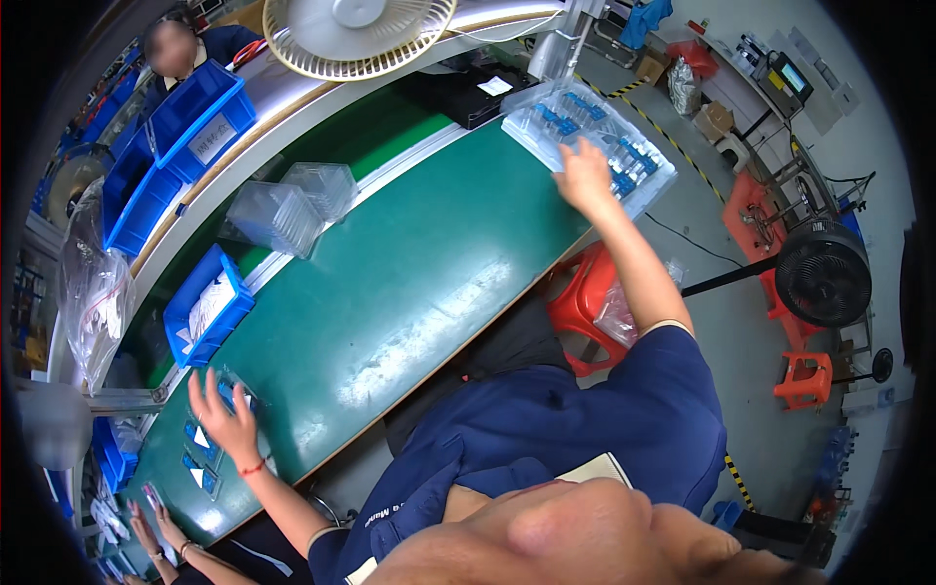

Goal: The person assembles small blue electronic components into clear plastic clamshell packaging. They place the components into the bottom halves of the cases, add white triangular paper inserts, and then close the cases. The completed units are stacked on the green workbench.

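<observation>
My right hand (586,179) reaches to the near left edge of a clear plastic tray (526,134) at the far right end of the green bench. Its fingers are apart and I see nothing held in them. Rows of small blue and silver parts (634,161) sit in that tray. Out to the left, my left hand (228,423) has its fingers spread, with nothing visible in its grasp. Just beside and partly beneath it lies a blue piece in clear packaging (250,400). Two more blue pieces with white triangular marks (201,476) lie nearer the bench's front edge.
Stacked clear trays (278,216) stand at the bench's back. A blue bin (207,304) holds white slips. Larger blue bins (200,122) and a fan (359,29) are on the shelf behind. Another person's hands (161,531) work at lower left. A red stool (585,307) stands at right.
</observation>
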{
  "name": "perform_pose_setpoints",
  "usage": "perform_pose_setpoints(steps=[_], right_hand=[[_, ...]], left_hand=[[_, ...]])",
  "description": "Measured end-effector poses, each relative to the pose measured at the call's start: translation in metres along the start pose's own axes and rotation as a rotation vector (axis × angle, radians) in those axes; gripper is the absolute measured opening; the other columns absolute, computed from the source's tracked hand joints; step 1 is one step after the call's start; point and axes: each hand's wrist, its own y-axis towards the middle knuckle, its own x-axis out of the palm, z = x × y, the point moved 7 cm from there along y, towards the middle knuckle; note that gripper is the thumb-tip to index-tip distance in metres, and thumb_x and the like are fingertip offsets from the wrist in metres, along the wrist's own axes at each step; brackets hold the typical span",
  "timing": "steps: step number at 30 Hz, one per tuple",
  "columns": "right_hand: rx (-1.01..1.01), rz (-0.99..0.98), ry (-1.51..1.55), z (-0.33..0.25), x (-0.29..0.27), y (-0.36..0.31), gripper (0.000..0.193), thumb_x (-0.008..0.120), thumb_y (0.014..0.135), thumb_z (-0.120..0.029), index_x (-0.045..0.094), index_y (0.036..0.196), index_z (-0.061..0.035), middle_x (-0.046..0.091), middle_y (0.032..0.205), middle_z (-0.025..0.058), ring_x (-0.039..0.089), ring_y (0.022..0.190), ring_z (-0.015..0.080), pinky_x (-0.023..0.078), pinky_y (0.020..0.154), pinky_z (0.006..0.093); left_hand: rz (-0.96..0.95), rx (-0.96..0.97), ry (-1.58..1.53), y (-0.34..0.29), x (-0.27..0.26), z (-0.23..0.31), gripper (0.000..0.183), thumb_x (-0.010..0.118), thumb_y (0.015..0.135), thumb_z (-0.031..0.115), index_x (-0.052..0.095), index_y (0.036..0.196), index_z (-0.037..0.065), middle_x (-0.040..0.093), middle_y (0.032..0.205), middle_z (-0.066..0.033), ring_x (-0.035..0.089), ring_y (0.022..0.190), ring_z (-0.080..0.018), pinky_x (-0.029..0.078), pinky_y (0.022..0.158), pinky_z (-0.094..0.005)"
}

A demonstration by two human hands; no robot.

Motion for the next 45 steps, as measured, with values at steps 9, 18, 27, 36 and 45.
perform_pose_setpoints(steps=[9,18,27,36,45], right_hand=[[0.196,-0.27,0.358,0.082,0.022,0.006,0.055,0.085,0.062,-0.017,0.068,0.113,-0.0078,0.069,0.095,0.0198,0.067,0.092,0.0349,0.052,0.084,0.0409],[0.395,-0.093,0.443,0.138,-0.066,0.002,0.047,0.08,0.069,-0.021,0.068,0.113,-0.0123,0.068,0.091,0.0157,0.066,0.09,0.0305,0.051,0.081,0.0403],[1.093,-0.098,0.015,0.228,0.046,-0.231,0.046,0.074,0.078,-0.028,0.061,0.118,-0.0087,0.057,0.111,0.0234,0.061,0.1,0.0402,0.051,0.083,0.047],[1.19,-0.342,0.163,0.193,0.163,-0.32,0.046,0.073,0.081,-0.026,0.057,0.121,-0.0082,0.054,0.12,0.0232,0.061,0.105,0.0395,0.051,0.09,0.0464],[1.089,-0.396,0.211,0.188,0.172,-0.308,0.048,0.077,0.076,-0.028,0.06,0.115,-0.0064,0.057,0.115,0.0238,0.063,0.101,0.0391,0.052,0.088,0.0456]], left_hand=[[-0.176,0.44,-0.357,0.057,0.076,0.181,0.042,0.074,0.078,0.017,0.063,0.117,0.006,0.047,0.137,-0.0212,0.046,0.126,-0.0384,0.041,0.102,-0.0456],[-0.281,0.323,-0.398,0.03,0.115,0.169,0.034,0.071,0.082,0.015,0.064,0.113,0.004,0.051,0.131,-0.0208,0.051,0.119,-0.0379,0.044,0.099,-0.0443],[-0.331,0.26,-0.299,0.029,0.132,0.167,0.033,0.066,0.087,0.018,0.063,0.117,0.004,0.052,0.13,-0.0194,0.05,0.12,-0.0361,0.04,0.102,-0.0439],[-0.317,0.23,-0.241,0.03,0.138,0.165,0.034,0.064,0.088,0.019,0.062,0.118,0.005,0.054,0.128,-0.018,0.05,0.121,-0.0349,0.041,0.102,-0.0429],[-0.263,0.246,-0.234,0.03,0.134,0.163,0.032,0.067,0.086,0.019,0.064,0.115,0.005,0.058,0.125,-0.0169,0.053,0.117,-0.0337,0.043,0.1,-0.042]])
